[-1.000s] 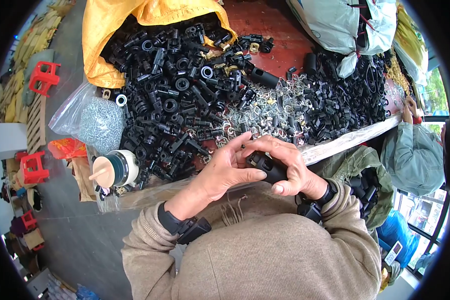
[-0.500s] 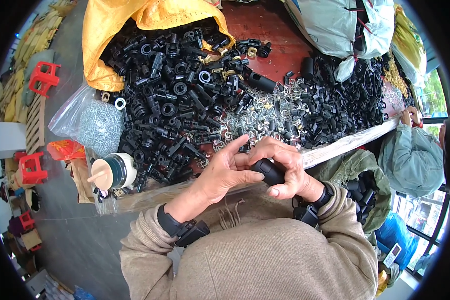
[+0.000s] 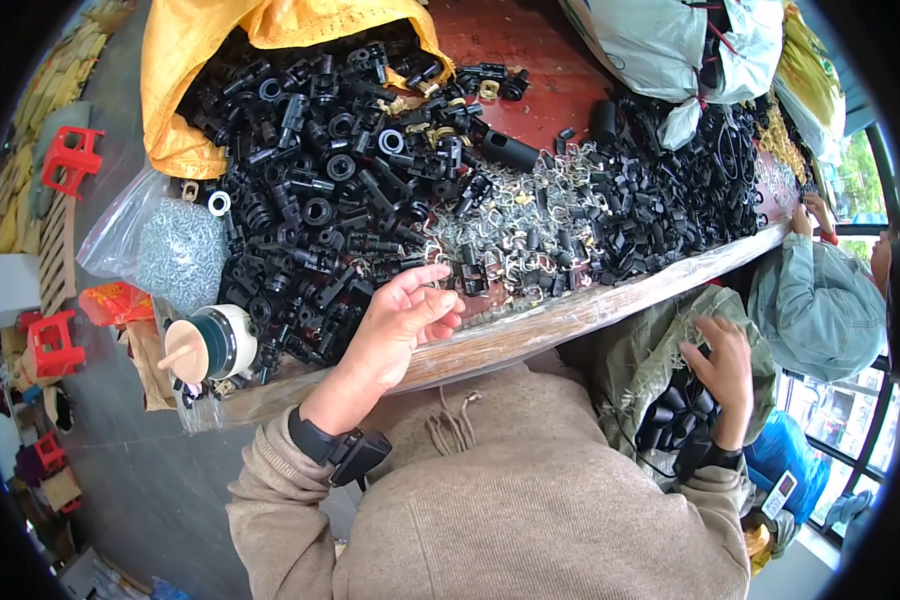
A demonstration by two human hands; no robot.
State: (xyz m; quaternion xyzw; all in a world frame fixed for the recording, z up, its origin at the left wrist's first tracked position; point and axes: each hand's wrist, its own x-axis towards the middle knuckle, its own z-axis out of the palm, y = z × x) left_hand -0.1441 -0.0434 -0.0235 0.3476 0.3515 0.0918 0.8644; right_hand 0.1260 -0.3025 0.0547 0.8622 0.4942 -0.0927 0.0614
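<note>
My left hand (image 3: 402, 325) hovers over the near edge of the table, fingers curled and thumb pressed against them. Whatever it pinches, if anything, is too small or hidden to make out. Just beyond its fingertips lies a small black part (image 3: 468, 277). My right hand (image 3: 722, 368) is over the open green woven sack (image 3: 620, 385) at the right, its fingers apart and nothing visible in them. Inside that sack lie several black cylindrical housings (image 3: 672, 415). A large heap of black plastic fittings (image 3: 320, 180) covers the table's left side.
Small metal clips (image 3: 530, 215) and black pieces (image 3: 660, 210) spread along the table (image 3: 570, 310). A lidded cup (image 3: 232, 340) stands by a bag of screws (image 3: 180, 255) at the left. Yellow (image 3: 175, 90) and white sacks (image 3: 640, 50) sit behind. Another person (image 3: 805, 305) works at the right.
My hands have parted. The right hand has swung from the table edge to the sack, and the black cylindrical housing it held is gone from it. My left hand's fingers have curled in.
</note>
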